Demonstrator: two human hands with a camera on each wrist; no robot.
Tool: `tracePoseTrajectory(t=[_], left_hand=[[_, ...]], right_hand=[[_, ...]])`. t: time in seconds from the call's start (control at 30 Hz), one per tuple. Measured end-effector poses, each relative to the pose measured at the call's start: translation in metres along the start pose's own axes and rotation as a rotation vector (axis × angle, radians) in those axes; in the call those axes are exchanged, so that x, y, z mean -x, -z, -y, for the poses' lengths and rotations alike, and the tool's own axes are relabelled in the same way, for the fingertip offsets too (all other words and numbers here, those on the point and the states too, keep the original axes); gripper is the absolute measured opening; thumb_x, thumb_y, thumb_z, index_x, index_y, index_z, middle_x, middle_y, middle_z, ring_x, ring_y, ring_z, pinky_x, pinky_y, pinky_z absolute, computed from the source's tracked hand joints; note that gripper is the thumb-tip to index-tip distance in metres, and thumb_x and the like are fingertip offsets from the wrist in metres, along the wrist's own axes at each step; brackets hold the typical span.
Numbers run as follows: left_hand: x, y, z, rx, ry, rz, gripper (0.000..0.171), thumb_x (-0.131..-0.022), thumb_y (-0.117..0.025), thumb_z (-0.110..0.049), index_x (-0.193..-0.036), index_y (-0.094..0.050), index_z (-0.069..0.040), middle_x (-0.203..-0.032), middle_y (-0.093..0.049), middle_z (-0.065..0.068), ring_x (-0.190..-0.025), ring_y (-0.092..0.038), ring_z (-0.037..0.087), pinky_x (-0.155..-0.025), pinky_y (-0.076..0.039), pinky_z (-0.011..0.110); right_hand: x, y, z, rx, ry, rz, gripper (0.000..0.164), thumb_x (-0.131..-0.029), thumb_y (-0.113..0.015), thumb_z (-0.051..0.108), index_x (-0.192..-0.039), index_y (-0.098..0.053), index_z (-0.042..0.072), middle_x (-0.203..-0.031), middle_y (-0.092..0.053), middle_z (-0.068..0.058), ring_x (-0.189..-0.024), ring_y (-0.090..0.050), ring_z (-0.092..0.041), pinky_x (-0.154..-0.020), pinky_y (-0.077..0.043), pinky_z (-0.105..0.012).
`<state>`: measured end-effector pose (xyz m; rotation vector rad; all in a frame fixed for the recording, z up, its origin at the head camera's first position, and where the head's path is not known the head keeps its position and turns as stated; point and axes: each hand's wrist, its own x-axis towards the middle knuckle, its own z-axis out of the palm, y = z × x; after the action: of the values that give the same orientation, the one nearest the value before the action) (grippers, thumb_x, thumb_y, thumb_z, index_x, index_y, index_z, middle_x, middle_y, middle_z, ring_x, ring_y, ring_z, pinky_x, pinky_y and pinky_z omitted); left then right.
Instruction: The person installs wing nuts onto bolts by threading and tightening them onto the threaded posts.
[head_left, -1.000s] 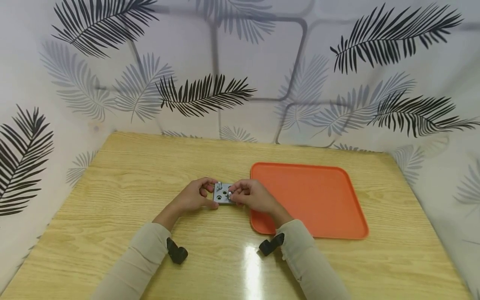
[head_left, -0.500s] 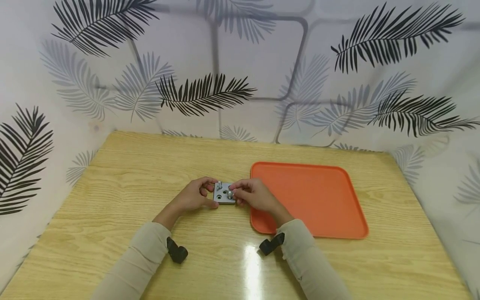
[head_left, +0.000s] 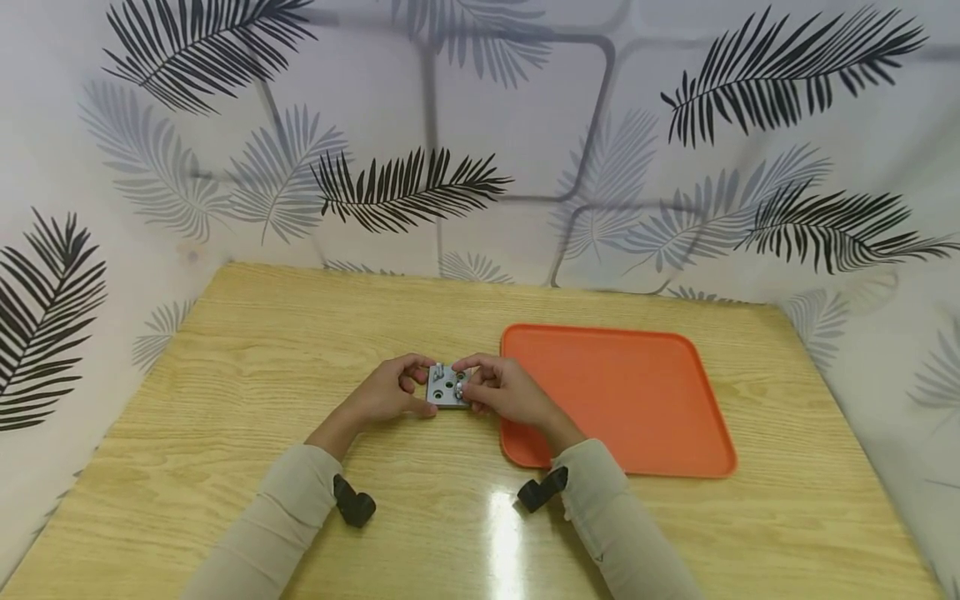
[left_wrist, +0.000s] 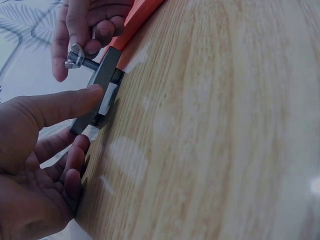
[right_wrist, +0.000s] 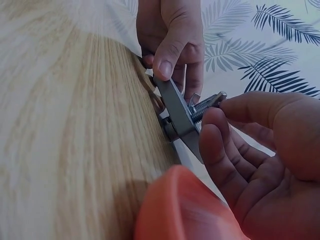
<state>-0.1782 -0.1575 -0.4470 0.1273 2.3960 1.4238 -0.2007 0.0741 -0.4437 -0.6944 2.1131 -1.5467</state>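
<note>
A small grey metal plate [head_left: 450, 401] with several holes stands just over the wooden table on bolt heads [right_wrist: 170, 129] under it. My left hand [head_left: 386, 390] grips its left side, thumb at the near edge and fingers at the far edge. On the plate's right side, a threaded bolt [left_wrist: 91, 64] rises with a wing nut [left_wrist: 75, 57] near its top. The thumb of my right hand [head_left: 513, 392] presses that wing nut, the index finger is stretched out beside it and the other fingers are curled. A second bolt [head_left: 438, 372] stands at the plate's far left corner.
An orange tray [head_left: 622, 400] lies just right of the plate, under my right wrist. The wooden table [head_left: 300, 333] reaches back to a leaf-patterned cloth [head_left: 480, 117]. Each wrist wears a black camera mount [head_left: 354, 502].
The right fingers shift about the wing nut; the index finger now reaches further out over the plate's far right corner. My left hand and the plate stay put.
</note>
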Motion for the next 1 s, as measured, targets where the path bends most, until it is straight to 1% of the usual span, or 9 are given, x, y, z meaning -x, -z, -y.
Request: tracePoseTrajectory(t=[0.1, 0.27, 0.33, 0.47, 0.57, 0.67, 0.77, 0.9, 1.0], left_hand=[[-0.001, 0.001, 0.0, 0.003, 0.003, 0.001, 0.064, -0.081, -0.082, -0.008, -0.138, -0.054, -0.006, -0.115, -0.055, 0.011, -0.091, -0.042, 0.021, -0.079, -0.038, 0.032], [-0.002, 0.003, -0.001, 0.001, 0.003, -0.005, 0.064, -0.08, -0.082, -0.008, -0.138, -0.054, -0.006, -0.115, -0.055, 0.011, -0.091, -0.042, 0.021, -0.079, -0.038, 0.032], [-0.003, 0.003, -0.002, -0.003, 0.001, -0.009, 0.064, -0.08, -0.083, -0.008, -0.137, -0.055, -0.006, -0.115, -0.056, 0.011, -0.091, -0.043, 0.021, -0.079, -0.038, 0.032], [-0.002, 0.002, -0.001, -0.001, 0.006, -0.005, 0.063, -0.08, -0.083, -0.008, -0.137, -0.055, -0.006, -0.114, -0.055, 0.01, -0.092, -0.042, 0.021, -0.079, -0.038, 0.032], [-0.002, 0.002, 0.0, 0.004, 0.004, -0.003, 0.063, -0.08, -0.083, -0.008, -0.137, -0.055, -0.006, -0.113, -0.054, 0.009, -0.092, -0.042, 0.021, -0.08, -0.038, 0.031], [-0.002, 0.001, -0.001, 0.004, -0.001, -0.001, 0.063, -0.079, -0.083, -0.007, -0.136, -0.055, -0.005, -0.111, -0.054, 0.009, -0.091, -0.042, 0.02, -0.08, -0.038, 0.031], [-0.001, 0.0, -0.001, -0.001, -0.002, -0.001, 0.063, -0.079, -0.083, -0.007, -0.136, -0.055, -0.005, -0.111, -0.055, 0.009, -0.091, -0.043, 0.02, -0.08, -0.039, 0.031], [-0.001, 0.0, -0.001, -0.007, -0.002, 0.002, 0.063, -0.08, -0.083, -0.008, -0.136, -0.055, -0.005, -0.112, -0.056, 0.009, -0.091, -0.043, 0.02, -0.08, -0.039, 0.031], [-0.001, 0.0, 0.0, -0.007, -0.004, 0.004, 0.063, -0.08, -0.082, -0.008, -0.137, -0.055, -0.005, -0.113, -0.056, 0.01, -0.091, -0.043, 0.02, -0.08, -0.039, 0.031]], right_hand=[[-0.001, 0.0, 0.001, 0.011, 0.011, -0.005, 0.026, -0.096, -0.061, 0.002, -0.122, -0.064, -0.002, -0.083, -0.066, -0.013, -0.066, -0.06, -0.015, -0.059, -0.05, -0.024], [-0.002, 0.001, 0.001, 0.005, 0.005, -0.036, 0.017, -0.092, -0.065, 0.001, -0.106, -0.065, -0.007, -0.081, -0.065, -0.007, -0.066, -0.059, -0.014, -0.058, -0.049, -0.023], [-0.002, 0.002, 0.001, 0.0, -0.002, -0.034, 0.016, -0.091, -0.067, 0.001, -0.103, -0.065, -0.008, -0.081, -0.064, -0.004, -0.067, -0.059, -0.012, -0.06, -0.05, -0.022], [0.002, 0.007, 0.002, 0.018, 0.002, -0.003, 0.017, -0.089, -0.068, 0.001, -0.105, -0.067, -0.006, -0.086, -0.065, -0.006, -0.074, -0.06, -0.011, -0.065, -0.049, -0.02], [0.006, 0.011, 0.003, 0.036, 0.026, -0.02, 0.019, -0.091, -0.064, 0.0, -0.109, -0.067, -0.005, -0.092, -0.066, -0.013, -0.079, -0.06, -0.013, -0.068, -0.049, -0.021], [0.007, 0.012, 0.002, 0.03, 0.059, -0.054, 0.023, -0.094, -0.059, 0.0, -0.115, -0.065, -0.008, -0.096, -0.066, -0.024, -0.08, -0.061, -0.018, -0.069, -0.051, -0.023], [0.006, 0.011, 0.0, 0.044, 0.076, -0.047, 0.027, -0.096, -0.058, 0.0, -0.121, -0.063, -0.008, -0.096, -0.066, -0.028, -0.075, -0.061, -0.019, -0.065, -0.051, -0.023], [0.003, 0.006, -0.002, 0.083, 0.095, -0.01, 0.03, -0.094, -0.06, -0.001, -0.123, -0.062, -0.006, -0.092, -0.067, -0.024, -0.07, -0.058, -0.013, -0.063, -0.048, -0.021], [0.002, 0.003, -0.002, 0.098, 0.114, 0.0, 0.031, -0.092, -0.06, -0.002, -0.122, -0.063, -0.006, -0.089, -0.066, -0.02, -0.068, -0.057, -0.01, -0.063, -0.048, -0.021]])
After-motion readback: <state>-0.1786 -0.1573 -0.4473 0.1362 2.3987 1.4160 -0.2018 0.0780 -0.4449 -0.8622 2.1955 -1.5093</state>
